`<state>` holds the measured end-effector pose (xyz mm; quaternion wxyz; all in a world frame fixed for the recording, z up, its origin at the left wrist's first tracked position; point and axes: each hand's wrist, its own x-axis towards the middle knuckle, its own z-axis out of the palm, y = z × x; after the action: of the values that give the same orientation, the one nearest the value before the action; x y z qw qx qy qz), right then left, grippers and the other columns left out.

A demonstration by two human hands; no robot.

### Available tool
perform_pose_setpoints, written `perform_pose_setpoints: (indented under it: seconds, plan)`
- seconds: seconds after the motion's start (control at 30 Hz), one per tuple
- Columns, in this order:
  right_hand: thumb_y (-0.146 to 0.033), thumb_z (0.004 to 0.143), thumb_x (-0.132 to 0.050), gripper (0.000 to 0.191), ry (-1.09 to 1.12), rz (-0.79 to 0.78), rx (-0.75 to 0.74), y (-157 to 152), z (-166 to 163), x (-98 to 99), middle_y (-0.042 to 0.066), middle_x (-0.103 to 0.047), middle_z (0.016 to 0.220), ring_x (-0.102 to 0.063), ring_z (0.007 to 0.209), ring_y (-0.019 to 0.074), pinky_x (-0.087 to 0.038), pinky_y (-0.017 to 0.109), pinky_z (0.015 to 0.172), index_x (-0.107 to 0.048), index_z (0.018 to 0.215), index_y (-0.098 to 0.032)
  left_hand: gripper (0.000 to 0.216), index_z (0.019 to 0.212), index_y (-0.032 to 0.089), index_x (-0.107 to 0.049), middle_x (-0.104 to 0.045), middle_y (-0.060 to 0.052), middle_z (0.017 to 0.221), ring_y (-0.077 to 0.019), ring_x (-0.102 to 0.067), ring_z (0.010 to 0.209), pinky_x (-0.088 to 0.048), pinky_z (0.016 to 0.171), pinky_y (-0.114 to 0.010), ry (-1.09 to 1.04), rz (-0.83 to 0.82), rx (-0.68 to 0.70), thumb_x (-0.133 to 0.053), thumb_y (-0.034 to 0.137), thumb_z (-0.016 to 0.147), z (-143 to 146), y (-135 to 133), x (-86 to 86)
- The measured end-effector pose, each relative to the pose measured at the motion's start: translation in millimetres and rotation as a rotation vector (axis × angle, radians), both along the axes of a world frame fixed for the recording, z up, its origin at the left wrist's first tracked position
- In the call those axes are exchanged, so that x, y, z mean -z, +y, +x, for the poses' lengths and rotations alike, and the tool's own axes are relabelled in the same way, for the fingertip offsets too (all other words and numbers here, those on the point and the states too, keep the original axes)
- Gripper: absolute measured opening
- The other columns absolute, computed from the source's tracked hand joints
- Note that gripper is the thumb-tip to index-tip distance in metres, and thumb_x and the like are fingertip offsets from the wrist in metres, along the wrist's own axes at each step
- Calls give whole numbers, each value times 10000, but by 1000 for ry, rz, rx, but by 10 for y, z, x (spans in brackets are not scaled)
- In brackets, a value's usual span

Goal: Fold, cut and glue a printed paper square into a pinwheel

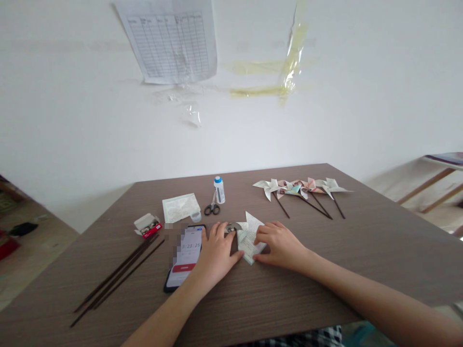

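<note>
The folded paper (250,236) lies flat on the brown table (361,250), near the person's edge and just right of a phone (184,258) with a timer showing on its screen. It looks like thin printed sheet, light and limp, likely to crease sharply and to slide on the smooth tabletop unless pinned; I judge it best held by pressing down on its flat faces and taken up by a corner or folded edge, gently, since it would tear or crumple easily. The left hand (216,253) rests palm down, fingers loosely spread, its thumb and forefinger touching the paper's left edge; it partly overlaps the phone. The right hand (280,245) lies curled over the paper's right side, fingertips drawn together and bearing on the fold, gripping nothing that I can see. Farther back stand a glue bottle (219,190), scissors (212,207), and a row of finished pinwheels (300,189); dark sticks (119,272) lie at the left.
</note>
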<state>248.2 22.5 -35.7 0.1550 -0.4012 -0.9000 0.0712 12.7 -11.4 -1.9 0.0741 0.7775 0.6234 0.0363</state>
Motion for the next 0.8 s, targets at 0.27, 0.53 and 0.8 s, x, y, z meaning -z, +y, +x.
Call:
perform_pose_setpoints:
  seconds: [0.27, 0.53, 0.8]
  plan:
    - [-349, 926, -970, 221, -29, 1, 15, 1, -11, 3, 68, -865, 1138, -807, 1135, 308, -599, 473, 1088, -875, 1096, -245, 627, 1604, 270, -726, -601, -214, 1759, -466, -504, 1682, -346, 1371, -820, -24, 63, 14, -860, 287, 991, 1, 2, 48]
    - [-362, 937, -968, 209, -15, 27, -18, 54, 17, 76, 69, -859, 1117, -806, 1120, 309, -597, 470, 1062, -878, 1097, -262, 516, 1493, 359, -824, -622, -185, 1736, -490, -526, 1653, -350, 1344, -854, -73, 80, 65, -845, 241, 991, -18, -1, 64]
    - [-363, 941, -978, 212, 27, 81, -56, 81, 48, 150, 68, -868, 1101, -816, 1118, 318, -592, 494, 1103, -870, 1096, -267, 497, 1477, 383, -835, -637, -170, 1720, -490, -548, 1629, -379, 1343, -834, -60, 91, 72, -840, 282, 991, -37, 14, 90]
